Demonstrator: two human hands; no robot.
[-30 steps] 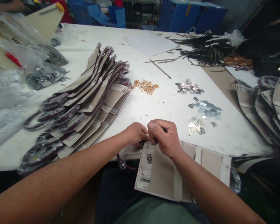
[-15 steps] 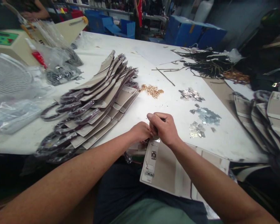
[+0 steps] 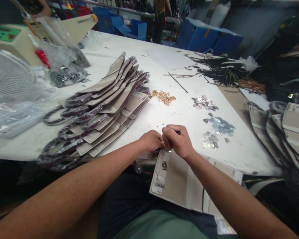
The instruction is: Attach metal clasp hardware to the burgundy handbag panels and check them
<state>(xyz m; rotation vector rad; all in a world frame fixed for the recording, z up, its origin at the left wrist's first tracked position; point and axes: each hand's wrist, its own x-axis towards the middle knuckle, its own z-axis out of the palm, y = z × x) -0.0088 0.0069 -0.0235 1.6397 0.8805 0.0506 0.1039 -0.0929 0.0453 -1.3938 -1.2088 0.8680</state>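
Note:
A beige bag panel (image 3: 176, 179) with dark edges lies across my lap and over the table's front edge. Along its left strip sit a small square metal plate (image 3: 164, 165) and a lower metal fitting (image 3: 160, 186). My right hand (image 3: 176, 141) is closed in a fist around a tool with a dark handle (image 3: 178, 132); its working end is hidden. Against it, at the panel's upper corner, my left hand (image 3: 151, 141) is closed with the fingers pinched. What those fingertips hold is hidden.
Stacked bag panels (image 3: 109, 109) with plastic-wrapped handles lie left. Beyond my hands are gold fittings (image 3: 163, 97), silver plates (image 3: 204, 103) and grey plates (image 3: 221, 125). More panels (image 3: 296, 122) stand right. A fan (image 3: 10, 76) is far left; black straps (image 3: 221, 68) lie at the back.
My right fist has lowered slightly and shifted right, its thumb now folded in closer. My left hand stays at the panel's corner. A person in the background has moved right.

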